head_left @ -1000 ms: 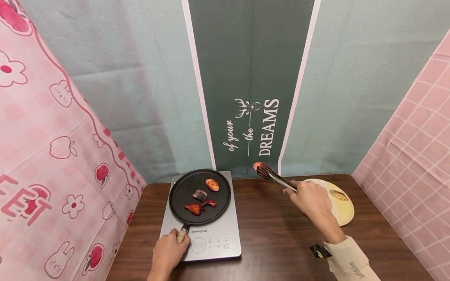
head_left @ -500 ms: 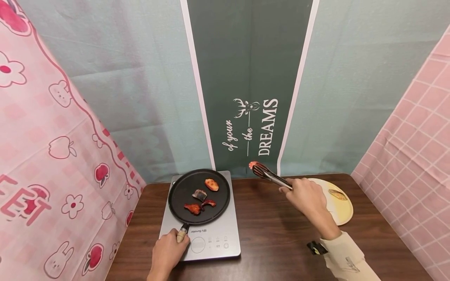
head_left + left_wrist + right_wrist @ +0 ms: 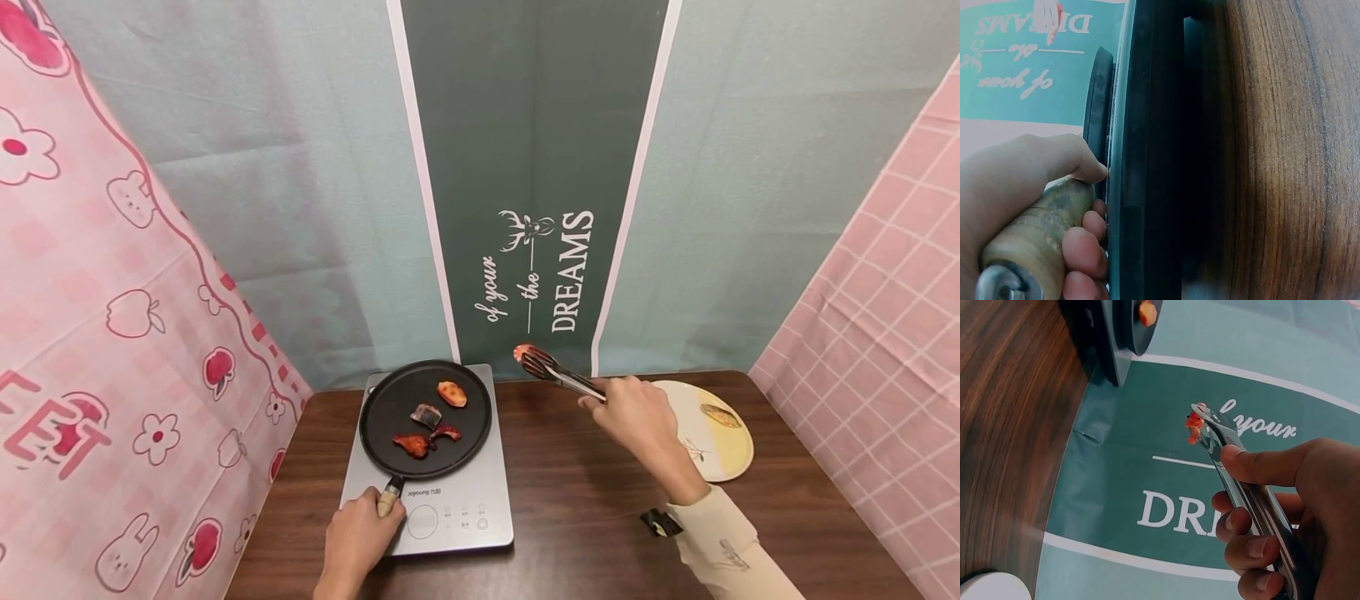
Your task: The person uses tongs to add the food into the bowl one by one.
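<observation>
My left hand grips the wooden handle of a flat black frying pan. In the head view, my right hand holds metal tongs, squeezed together. At their tips is a small red-orange, shrimp-like piece of food, raised between pan and plate. Lying in the pan are an orange oval piece, a dark-skinned fish chunk, a reddish drumstick and a dark red curled tentacle.
Under the pan is a silver induction cooker on the dark wooden table. A white and yellow plate at right bears a yellowish-brown food piece. Behind hangs a green cloth; pink cloths flank both sides.
My right hand has moved left, away from the plate, carrying the tongs and the red-orange piece toward the pan. The left hand and pan have stayed put.
</observation>
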Demonstrator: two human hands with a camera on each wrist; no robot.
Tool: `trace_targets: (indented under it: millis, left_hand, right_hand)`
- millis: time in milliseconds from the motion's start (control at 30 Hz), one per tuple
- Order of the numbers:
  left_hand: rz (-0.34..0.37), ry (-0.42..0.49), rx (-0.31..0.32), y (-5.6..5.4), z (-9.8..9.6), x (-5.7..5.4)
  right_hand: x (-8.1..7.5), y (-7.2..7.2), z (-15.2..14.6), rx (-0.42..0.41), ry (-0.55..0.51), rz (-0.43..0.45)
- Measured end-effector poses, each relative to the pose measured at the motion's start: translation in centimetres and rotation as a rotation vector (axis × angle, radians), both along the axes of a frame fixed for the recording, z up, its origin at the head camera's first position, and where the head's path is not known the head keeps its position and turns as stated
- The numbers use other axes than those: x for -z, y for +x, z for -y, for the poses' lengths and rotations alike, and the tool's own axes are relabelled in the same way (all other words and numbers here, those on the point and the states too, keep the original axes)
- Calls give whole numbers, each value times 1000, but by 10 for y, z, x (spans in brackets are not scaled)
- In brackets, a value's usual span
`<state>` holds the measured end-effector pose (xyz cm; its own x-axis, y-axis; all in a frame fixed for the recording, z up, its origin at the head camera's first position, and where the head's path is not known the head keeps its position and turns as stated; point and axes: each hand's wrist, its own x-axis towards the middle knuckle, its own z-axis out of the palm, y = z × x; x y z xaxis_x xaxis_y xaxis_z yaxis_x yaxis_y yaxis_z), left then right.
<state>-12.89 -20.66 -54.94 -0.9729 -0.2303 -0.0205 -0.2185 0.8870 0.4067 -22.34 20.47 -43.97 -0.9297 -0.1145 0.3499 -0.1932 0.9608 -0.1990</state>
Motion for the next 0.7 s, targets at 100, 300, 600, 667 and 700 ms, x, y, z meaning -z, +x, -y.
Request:
trace_targets:
  millis: [100,300,600,667,700]
  left_hand:
    - [1,-2,0,0,0,0]
    - [2,0,-1,-2,0,1]
    - [7,2,-4,-2,0,1]
    - [6,2,-5,-1,0,1]
    - [6,2,-4,-1,0,1]
  right_hand:
    - [-1,-2,6,-16,5,-3]
    - [0,-5,17,-37,7,-16]
    - [2,-10,35,-73,29,-28]
    - [3,-10,39,-81,30,-31]
    - [3,-10,40,-84,31,-31]
